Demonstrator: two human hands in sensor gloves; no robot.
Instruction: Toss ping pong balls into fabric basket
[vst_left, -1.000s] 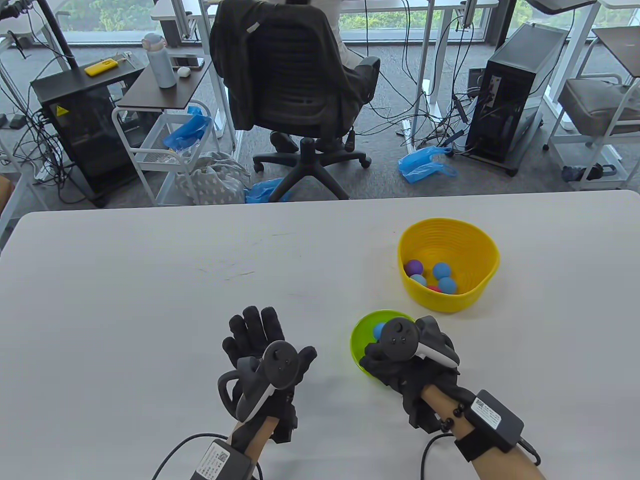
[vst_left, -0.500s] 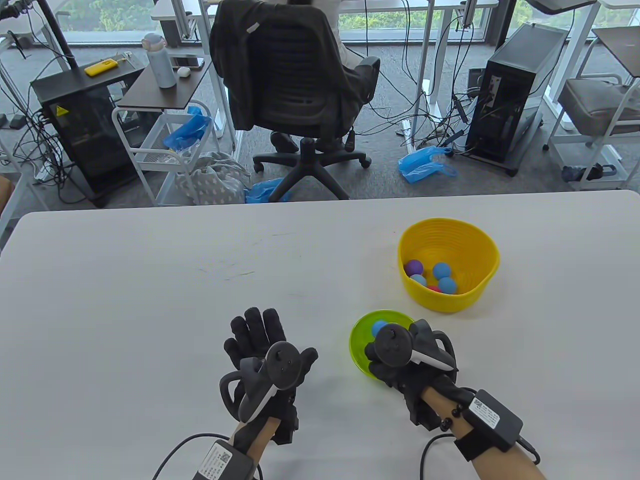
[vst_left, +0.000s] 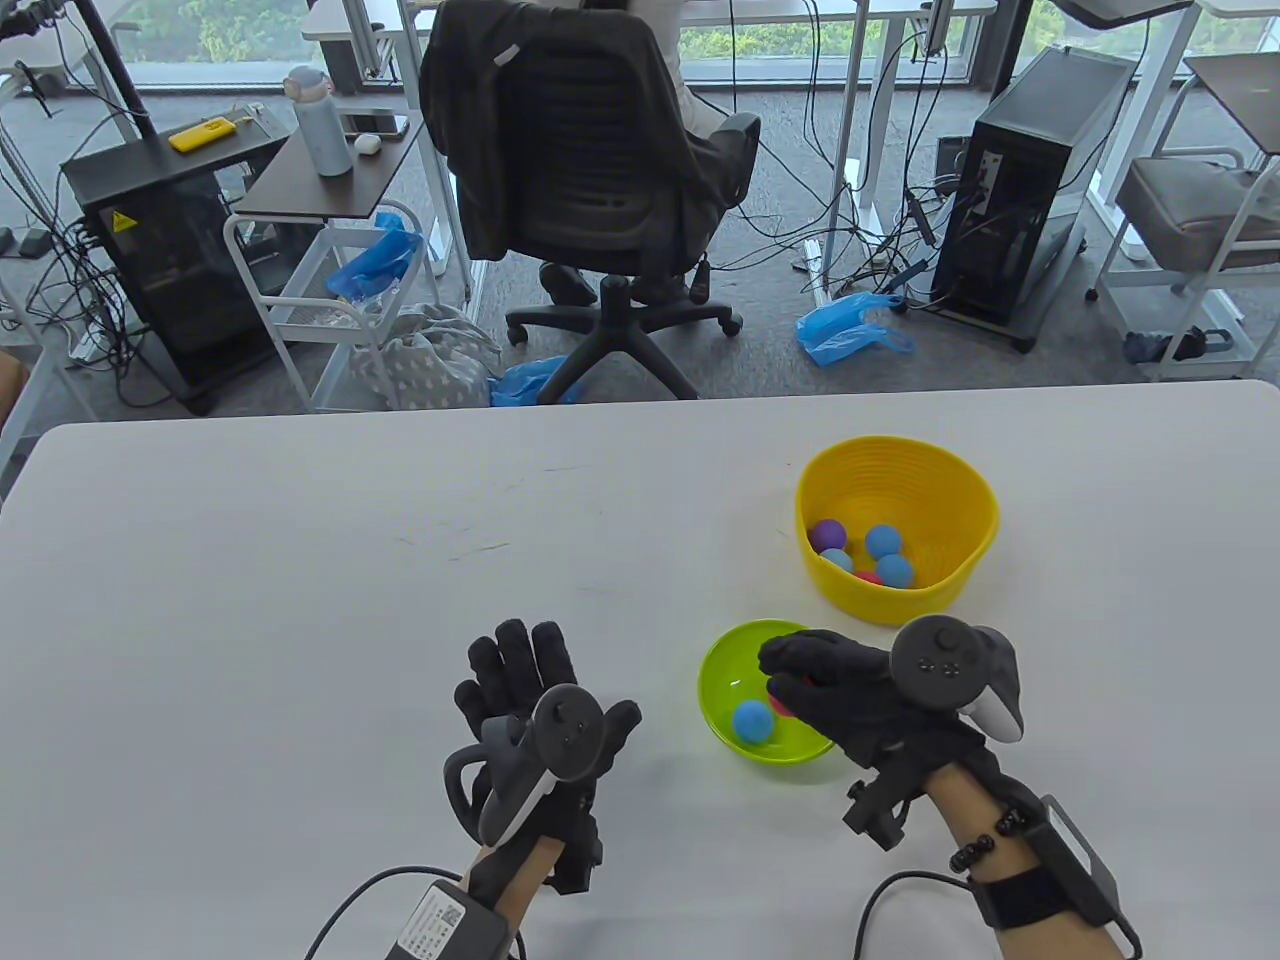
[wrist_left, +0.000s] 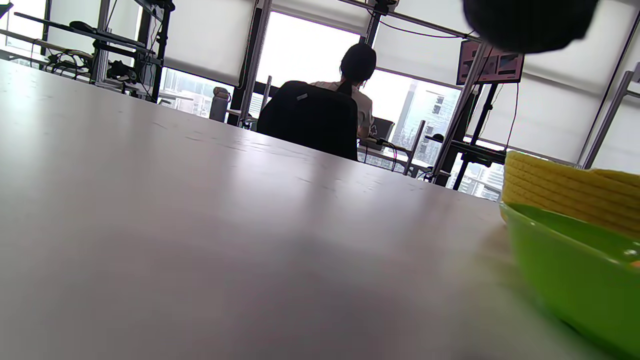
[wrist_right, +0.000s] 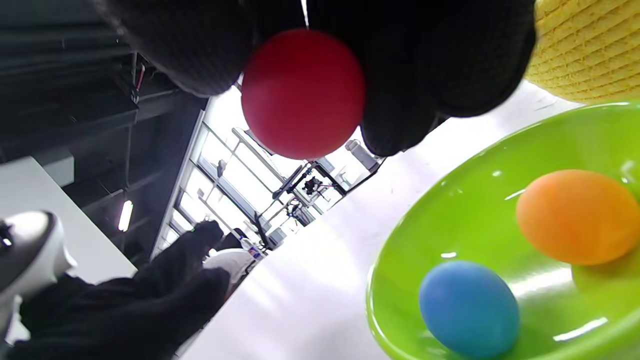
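Observation:
My right hand (vst_left: 815, 680) pinches a red ball (wrist_right: 303, 93) between its fingertips, just above the green bowl (vst_left: 722, 672). In the table view only a sliver of the red ball (vst_left: 781, 706) shows under the fingers. A blue ball (vst_left: 752, 721) lies in the bowl; the right wrist view also shows an orange ball (wrist_right: 577, 216) there. The yellow fabric basket (vst_left: 950, 480) stands behind the bowl and holds several blue, purple and red balls. My left hand (vst_left: 520, 670) rests flat and empty on the table, left of the bowl, fingers spread.
The white table (vst_left: 300, 560) stretches to the left and back. Behind its far edge stand an office chair (vst_left: 590, 170), a side table with a bottle (vst_left: 320, 125) and a computer tower (vst_left: 1030, 170). In the left wrist view the bowl's rim (wrist_left: 565, 240) is at the right.
My right hand turned and lifted from inside the bowl with the red ball in its fingertips, uncovering the blue ball. My left hand barely moved.

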